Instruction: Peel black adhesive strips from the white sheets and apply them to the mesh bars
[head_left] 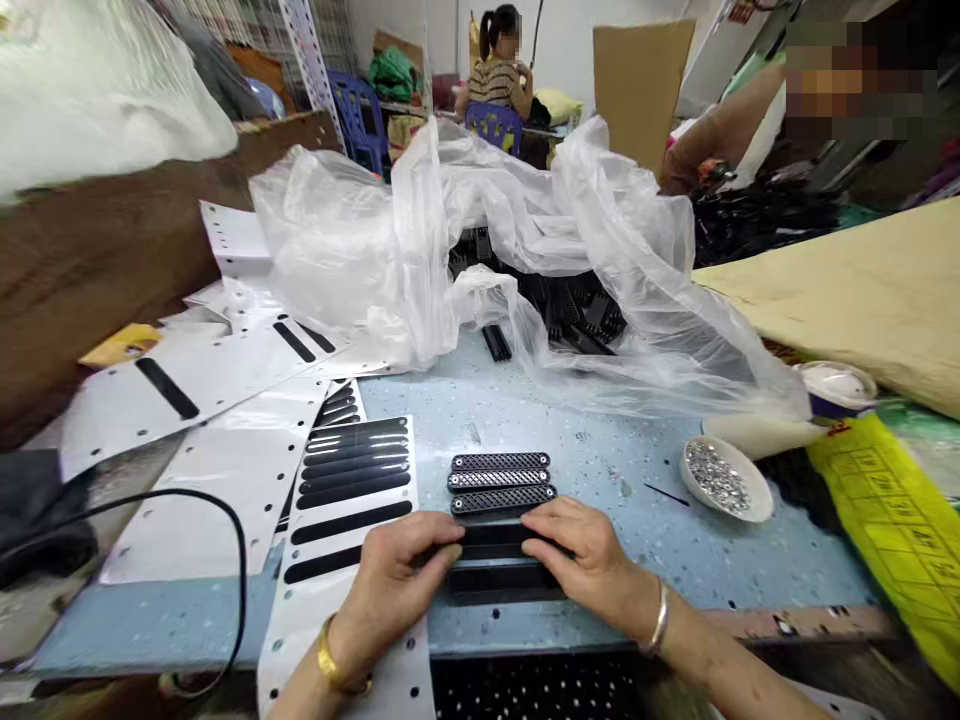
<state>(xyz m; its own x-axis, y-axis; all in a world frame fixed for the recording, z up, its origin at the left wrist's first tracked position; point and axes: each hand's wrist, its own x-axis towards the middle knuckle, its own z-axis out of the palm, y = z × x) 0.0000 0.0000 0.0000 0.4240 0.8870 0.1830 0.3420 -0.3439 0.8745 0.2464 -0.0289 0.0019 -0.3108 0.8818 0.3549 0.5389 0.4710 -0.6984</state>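
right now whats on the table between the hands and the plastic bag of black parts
In the head view, three textured black strips lie side by side just past the hands; beyond them the blue tabletop is bare up to the clear plastic bag.

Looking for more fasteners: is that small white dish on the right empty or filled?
Filled: the small white dish holds a heap of tiny silvery pieces; what exactly they are is too small to tell.

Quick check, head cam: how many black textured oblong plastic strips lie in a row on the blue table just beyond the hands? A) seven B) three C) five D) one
B: three black textured oblong plastic strips lie stacked side by side on the blue table, just beyond the left hand and right hand, which press on smooth black strips nearer the person.
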